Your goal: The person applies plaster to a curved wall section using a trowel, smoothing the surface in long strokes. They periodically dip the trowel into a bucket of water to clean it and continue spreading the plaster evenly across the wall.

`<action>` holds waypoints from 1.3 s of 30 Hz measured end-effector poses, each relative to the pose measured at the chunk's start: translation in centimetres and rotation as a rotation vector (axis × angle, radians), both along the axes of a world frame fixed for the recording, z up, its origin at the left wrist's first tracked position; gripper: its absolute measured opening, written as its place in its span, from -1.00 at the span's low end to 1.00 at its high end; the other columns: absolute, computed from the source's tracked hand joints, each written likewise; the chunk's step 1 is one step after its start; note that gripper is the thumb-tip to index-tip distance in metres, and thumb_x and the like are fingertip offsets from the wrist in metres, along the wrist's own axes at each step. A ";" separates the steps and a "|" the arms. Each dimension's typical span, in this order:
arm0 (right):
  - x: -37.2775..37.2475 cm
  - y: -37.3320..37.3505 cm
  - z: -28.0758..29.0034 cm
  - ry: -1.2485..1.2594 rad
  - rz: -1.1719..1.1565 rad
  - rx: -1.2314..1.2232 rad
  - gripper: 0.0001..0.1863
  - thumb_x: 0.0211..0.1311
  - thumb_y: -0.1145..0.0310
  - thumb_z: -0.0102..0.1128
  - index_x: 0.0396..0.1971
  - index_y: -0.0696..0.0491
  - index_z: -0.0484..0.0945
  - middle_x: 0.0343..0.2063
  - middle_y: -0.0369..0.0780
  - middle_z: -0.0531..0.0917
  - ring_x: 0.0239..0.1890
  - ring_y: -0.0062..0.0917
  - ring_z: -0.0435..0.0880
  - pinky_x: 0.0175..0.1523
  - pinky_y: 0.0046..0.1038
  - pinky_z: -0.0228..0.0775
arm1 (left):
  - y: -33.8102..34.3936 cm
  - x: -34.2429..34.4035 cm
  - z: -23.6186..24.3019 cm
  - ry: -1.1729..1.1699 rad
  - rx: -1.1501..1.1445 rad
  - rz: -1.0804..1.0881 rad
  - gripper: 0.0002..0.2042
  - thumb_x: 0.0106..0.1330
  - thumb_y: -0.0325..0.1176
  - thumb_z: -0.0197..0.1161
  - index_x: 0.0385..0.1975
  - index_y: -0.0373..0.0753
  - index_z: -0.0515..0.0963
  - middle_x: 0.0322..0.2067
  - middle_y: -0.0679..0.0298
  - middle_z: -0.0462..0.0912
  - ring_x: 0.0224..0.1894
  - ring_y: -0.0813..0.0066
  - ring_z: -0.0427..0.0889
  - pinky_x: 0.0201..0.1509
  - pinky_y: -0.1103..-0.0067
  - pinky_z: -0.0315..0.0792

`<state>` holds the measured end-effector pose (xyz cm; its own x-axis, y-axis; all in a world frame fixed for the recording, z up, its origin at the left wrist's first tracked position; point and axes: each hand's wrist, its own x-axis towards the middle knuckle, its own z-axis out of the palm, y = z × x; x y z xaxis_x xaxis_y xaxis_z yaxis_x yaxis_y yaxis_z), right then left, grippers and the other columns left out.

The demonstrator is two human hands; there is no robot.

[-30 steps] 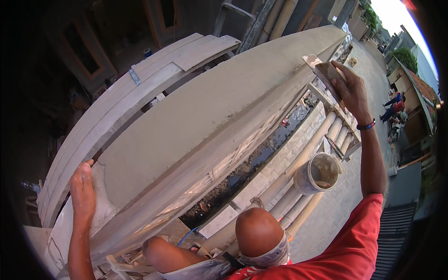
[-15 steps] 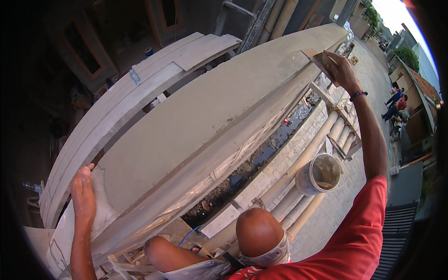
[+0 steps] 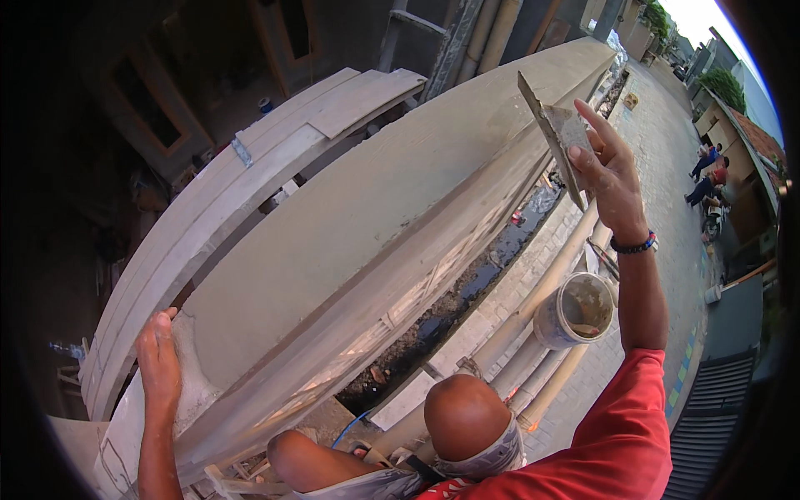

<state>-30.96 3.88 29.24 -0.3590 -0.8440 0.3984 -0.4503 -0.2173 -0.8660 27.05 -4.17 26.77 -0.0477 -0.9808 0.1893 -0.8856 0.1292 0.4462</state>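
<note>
My right hand grips a plastering trowel, its thin plate tilted up with grey mortar on it. The trowel is held above the far part of a long curved ledge, which has smooth damp grey plaster on top. At the near left end of the ledge, my left hand lies on the edge with its fingers stretched out and no tool in it. A rougher, lighter patch of the ledge shows right beside that hand.
A mortar bucket stands by bamboo poles on the right. Below the ledge runs a wet ditch. A pale curved board form lies along the left. Farther off, people are beside a paved lane.
My right hand has lifted the trowel off the ledge's far edge and turned it, bringing it nearer to me. My left hand stays at the ledge's near end.
</note>
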 end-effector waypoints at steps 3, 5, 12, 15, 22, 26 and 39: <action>2.2 0.3 -3.9 -0.139 -0.033 -0.137 -0.25 0.23 0.45 0.26 0.39 0.15 0.14 -0.09 -0.11 0.61 -0.08 -0.52 0.63 0.01 -0.51 0.50 | 0.0 -0.1 0.0 0.011 -0.005 -0.029 -0.43 0.50 0.02 -0.13 -0.06 -0.47 0.57 -0.07 -0.09 0.60 0.04 0.09 0.52 0.26 0.34 0.26; 3.2 -0.6 -6.5 -0.256 0.004 -0.245 -0.26 0.23 0.47 0.26 0.38 0.17 0.14 0.01 -0.08 0.56 0.03 -0.46 0.59 0.07 -0.48 0.50 | 0.0 -0.6 0.1 0.043 0.004 -0.044 -0.42 0.50 0.03 -0.13 -0.06 -0.48 0.57 -0.08 -0.08 0.61 0.02 0.10 0.53 0.24 0.35 0.28; 8.5 -3.3 -9.5 -0.148 -0.142 -0.429 -0.35 0.24 0.61 0.19 0.33 0.19 0.20 0.05 -0.10 0.54 0.07 -0.50 0.56 0.15 -0.45 0.47 | -0.2 -0.6 -0.1 0.048 -0.049 -0.045 -0.44 0.51 -0.01 -0.11 -0.10 -0.50 0.57 -0.18 0.00 0.65 -0.05 0.27 0.55 0.16 0.43 0.32; 9.6 -4.1 -9.9 -0.064 -0.225 -0.403 -0.35 0.17 0.59 0.24 0.29 0.18 0.29 -0.04 -0.12 0.58 0.02 -0.47 0.58 0.08 -0.43 0.47 | -0.1 -0.6 -0.1 0.039 -0.038 -0.032 -0.45 0.51 -0.01 -0.12 -0.10 -0.49 0.58 -0.15 -0.02 0.64 -0.03 0.22 0.55 0.19 0.41 0.30; 10.8 0.0 -16.7 0.308 -0.259 -0.227 -0.36 0.09 0.58 0.29 0.24 0.18 0.37 -0.12 -0.10 0.59 -0.05 -0.48 0.60 0.01 -0.45 0.46 | 0.2 -1.1 0.4 0.038 -0.010 -0.042 -0.48 0.51 -0.05 -0.13 -0.10 -0.46 0.58 -0.12 -0.06 0.63 -0.03 0.12 0.55 0.20 0.37 0.30; 10.7 -0.8 -14.8 -0.169 -0.231 -0.368 -0.36 0.12 0.57 0.28 0.26 0.18 0.35 -0.10 -0.13 0.59 -0.04 -0.50 0.60 0.04 -0.47 0.46 | 0.0 -0.9 0.5 0.020 -0.019 -0.075 -0.49 0.51 -0.07 -0.13 -0.11 -0.47 0.58 -0.14 -0.06 0.63 -0.05 0.13 0.55 0.19 0.36 0.31; 10.0 5.7 -12.8 0.111 -0.261 -0.160 -0.41 0.13 0.56 0.26 0.22 0.18 0.39 -0.11 -0.03 0.61 -0.17 -0.37 0.65 -0.04 -0.41 0.47 | 0.1 -0.6 0.3 -0.017 -0.031 -0.085 -0.52 0.52 -0.11 -0.15 -0.10 -0.46 0.58 -0.11 -0.10 0.61 -0.03 0.02 0.54 0.19 0.33 0.31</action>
